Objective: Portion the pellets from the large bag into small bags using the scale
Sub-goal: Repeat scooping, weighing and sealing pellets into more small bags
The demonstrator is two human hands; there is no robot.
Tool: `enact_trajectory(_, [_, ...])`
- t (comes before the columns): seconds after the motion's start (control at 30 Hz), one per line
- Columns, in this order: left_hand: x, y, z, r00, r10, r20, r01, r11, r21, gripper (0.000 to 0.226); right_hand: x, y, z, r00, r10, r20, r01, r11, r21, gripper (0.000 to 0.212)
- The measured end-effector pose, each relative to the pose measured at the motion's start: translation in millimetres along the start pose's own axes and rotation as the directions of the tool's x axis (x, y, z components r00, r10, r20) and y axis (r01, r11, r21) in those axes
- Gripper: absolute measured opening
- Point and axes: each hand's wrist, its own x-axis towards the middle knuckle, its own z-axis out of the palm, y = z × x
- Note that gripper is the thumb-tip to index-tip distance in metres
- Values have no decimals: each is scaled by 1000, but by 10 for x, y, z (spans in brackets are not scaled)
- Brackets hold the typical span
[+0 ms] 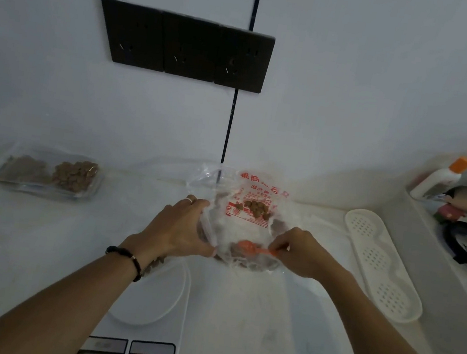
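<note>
From the head camera I see my left hand (180, 226) curled round the left rim of the large bag (246, 217), its fingers gripping the clear plastic and a ring on one of them. My right hand (299, 253) pinches the handle of an orange scoop (255, 247), whose bowl sits inside the bag's mouth. The bag is clear with red print and stands on the white table (264, 331), just beyond the scale (149, 300). Brown pellets (255, 207) show through its far wall; the ones near the scoop are blurred behind crumpled film and I cannot make out how many there are.

The scale's round platform is partly covered by my left forearm, and something brown under my wrist is too hidden to name. Its display is cut off at the bottom edge and unreadable.

Far left on the table lie small bags (46, 173) holding pellets; how many bags I cannot tell. To the right lies a white perforated tray (384, 267). Beyond it, on a ledge, stands a white bottle with an orange cap (440, 179) among dim, unclear objects. Black sockets (187, 46) are on the wall.
</note>
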Motion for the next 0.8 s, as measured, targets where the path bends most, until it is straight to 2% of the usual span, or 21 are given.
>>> enact_trajectory(0.17, [-23,5,-19,1000,-1,-5,1,1000,2,104,51,-191,78,999,-20,35,12,976,220,28])
enact_trajectory(0.3, [-56,-52,-49,1000,-7,-14,7,1000,-4,102,144,-374,222,998,-62,23,52,953,299,27])
enact_trajectory(0.37, [-71,-81,-56,1000,-6,-15,5,1000,-13,102,175,-425,253,999,-38,31,23,919,393,26])
enact_trajectory(0.4, [-77,-88,-55,1000,-2,-16,2,1000,-16,101,187,-428,264,999,6,51,-29,880,475,27])
enact_trajectory(0.47, [-89,-96,-53,1000,7,-25,-8,1000,-29,102,196,-413,279,986,119,119,-168,733,659,30])
enact_trajectory(0.57, [-95,-102,-49,999,19,-43,-21,999,-50,103,195,-350,285,963,224,147,-248,538,806,31])
enact_trajectory(0.63, [-95,-94,-47,998,23,-51,-26,998,-60,105,169,-323,251,955,267,127,-250,500,829,31])
enact_trajectory(0.8, [-94,-30,-25,997,37,-61,-42,996,-75,105,87,-263,119,945,321,57,-217,487,846,30])
